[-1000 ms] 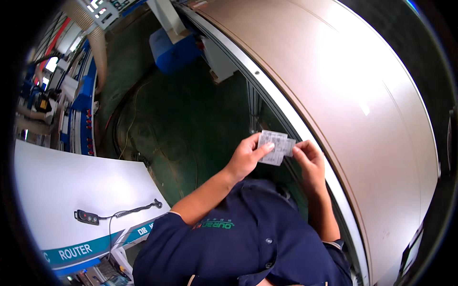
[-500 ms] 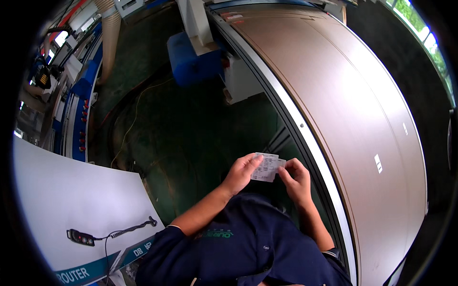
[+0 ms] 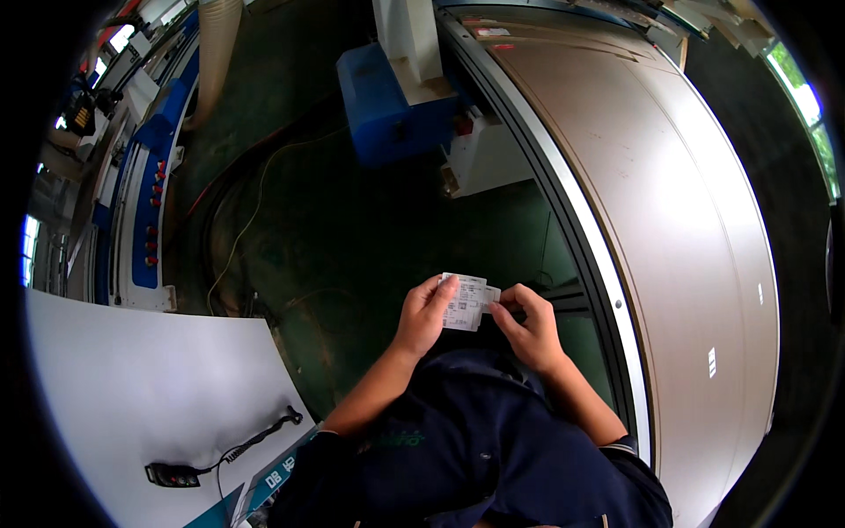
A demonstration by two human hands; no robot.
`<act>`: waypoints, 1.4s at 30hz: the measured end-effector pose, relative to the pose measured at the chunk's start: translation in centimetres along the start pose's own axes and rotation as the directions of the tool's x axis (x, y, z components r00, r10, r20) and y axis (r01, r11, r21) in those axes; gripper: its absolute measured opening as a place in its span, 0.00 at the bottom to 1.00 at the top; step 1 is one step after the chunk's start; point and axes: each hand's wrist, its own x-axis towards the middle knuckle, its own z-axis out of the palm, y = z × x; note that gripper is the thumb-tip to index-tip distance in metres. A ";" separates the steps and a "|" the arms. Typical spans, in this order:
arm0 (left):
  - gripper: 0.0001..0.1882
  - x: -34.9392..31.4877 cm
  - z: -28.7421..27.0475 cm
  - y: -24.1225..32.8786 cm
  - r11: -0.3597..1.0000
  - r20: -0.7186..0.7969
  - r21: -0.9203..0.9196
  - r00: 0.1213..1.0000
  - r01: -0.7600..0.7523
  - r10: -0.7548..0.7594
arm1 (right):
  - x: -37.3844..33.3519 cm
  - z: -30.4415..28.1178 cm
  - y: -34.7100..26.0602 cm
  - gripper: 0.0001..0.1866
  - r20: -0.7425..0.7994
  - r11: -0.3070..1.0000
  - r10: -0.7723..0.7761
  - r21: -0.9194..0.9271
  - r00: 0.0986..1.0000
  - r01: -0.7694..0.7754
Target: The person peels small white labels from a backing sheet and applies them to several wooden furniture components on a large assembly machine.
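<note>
Several white printed labels (image 3: 461,315) lie overlapped in front of my body, at about waist height. My left hand (image 3: 419,319) is closed on their left side, its thumb flat on top of the printed face. At the right edge a smaller slip (image 3: 490,297) sticks out from the rest. The thumb and bent fingers of my right hand (image 3: 531,332) pinch that slip. Whether it is loose or joined to the others I cannot tell.
A long table with stacked brown panels (image 3: 669,220) and a metal edge rail (image 3: 585,238) runs along my right. To my left stands a white cabinet (image 3: 158,378) with a corded handheld controller (image 3: 172,475) on it. Blue machinery (image 3: 378,106) and floor cables (image 3: 255,207) lie ahead.
My view has swung, so the blue machine and the rail sit further right. Both hands, with the labels, appear slightly further left in the picture. Their grip looks much the same.
</note>
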 end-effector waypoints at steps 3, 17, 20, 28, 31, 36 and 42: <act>0.18 2.6 -0.9 0.2 0.999 -0.072 -0.021 0.997 0.032 -0.034 | 3.6 0.3 1.0 0.07 0.040 1.000 -0.019 0.006 0.999 0.018; 0.17 23.6 1.0 8.0 0.981 -0.051 0.193 0.999 -0.006 0.016 | 23.6 -6.6 2.6 0.06 0.047 0.990 -0.052 0.133 0.998 0.046; 0.17 28.0 3.5 10.1 0.983 -0.003 0.180 1.000 -0.029 0.030 | 26.0 -9.9 1.8 0.06 0.046 0.982 0.070 0.175 0.996 -0.077; 0.17 36.4 7.3 12.3 0.998 0.058 -0.009 0.996 0.069 -0.069 | 29.1 -14.7 5.3 0.07 -0.114 0.919 0.198 0.368 0.973 -0.144; 0.17 38.9 8.2 13.5 0.994 0.093 -0.056 0.992 0.092 -0.087 | 30.8 -16.3 3.8 0.07 -0.109 0.899 0.223 0.407 0.969 -0.161; 0.17 43.0 9.1 14.3 0.991 0.154 -0.086 0.984 0.099 -0.085 | 34.4 -17.4 3.2 0.07 -0.141 0.860 0.272 0.479 0.952 -0.175; 0.18 48.5 8.4 15.0 0.995 0.222 -0.024 0.971 0.100 -0.092 | 40.4 -17.9 3.2 0.09 -0.191 0.861 0.301 0.476 0.934 -0.180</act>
